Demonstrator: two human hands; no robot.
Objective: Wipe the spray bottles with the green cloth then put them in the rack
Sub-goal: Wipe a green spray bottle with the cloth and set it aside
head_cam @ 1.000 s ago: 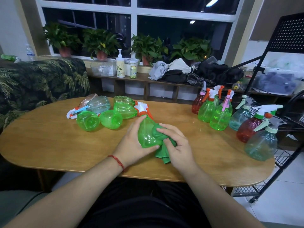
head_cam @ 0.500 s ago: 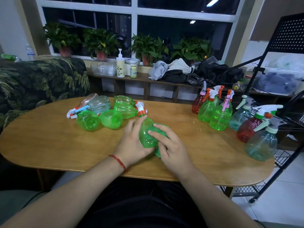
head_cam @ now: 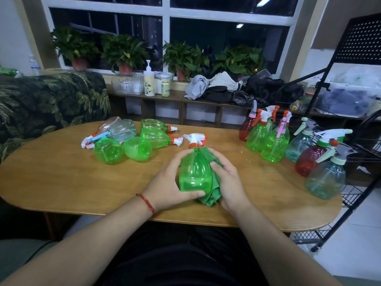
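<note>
A green spray bottle (head_cam: 194, 172) with a white and orange trigger head stands nearly upright near the table's front middle. My left hand (head_cam: 168, 182) grips its left side and base. My right hand (head_cam: 227, 178) holds the green cloth (head_cam: 210, 196) against the bottle's right side. Several bottles lie on their sides at the back left (head_cam: 123, 144). Several more bottles stand upright at the right (head_cam: 274, 141). The black wire rack (head_cam: 358, 190) stands past the table's right end.
The oval wooden table (head_cam: 61, 182) has a bare surface at the front left. A leaf-patterned sofa (head_cam: 47, 104) sits to the left. Behind the table runs a low shelf (head_cam: 179, 98) with clothes, jars and potted plants under the window.
The bottle has been turned from lying tilted to nearly upright, its trigger head pointing away. My right hand with the cloth has shifted from the bottle's front to its right side.
</note>
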